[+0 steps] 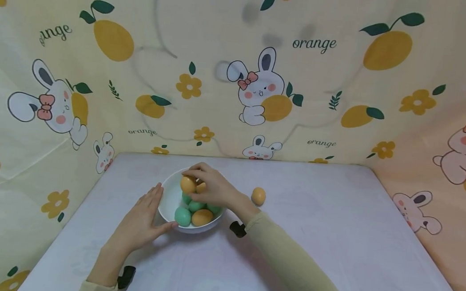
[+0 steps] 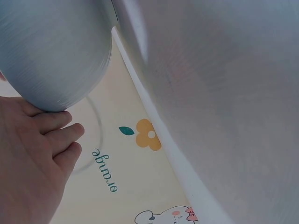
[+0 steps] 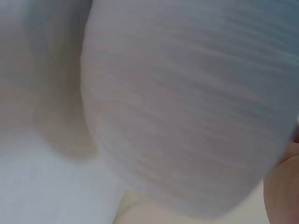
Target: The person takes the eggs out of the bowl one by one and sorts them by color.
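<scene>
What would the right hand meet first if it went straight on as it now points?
The right hand, holding an egg, would probably meet the left wall of the bowl, though depth is unclear.

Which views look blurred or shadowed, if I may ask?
Head: fairly crisp, soft shadow on the white table beside the pale-green fabric right sleeve; left wrist: round white bowl dim and grey; right wrist: bowl blurred, shadow to its left.

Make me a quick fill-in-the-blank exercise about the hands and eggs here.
1. The hand gripping an orange egg is the person's ____ hand.
2. The white bowl contains orange and ____ eggs.
3. Outside the bowl, the number of eggs on the table is ____.

Missing words: right; green; one.
</scene>
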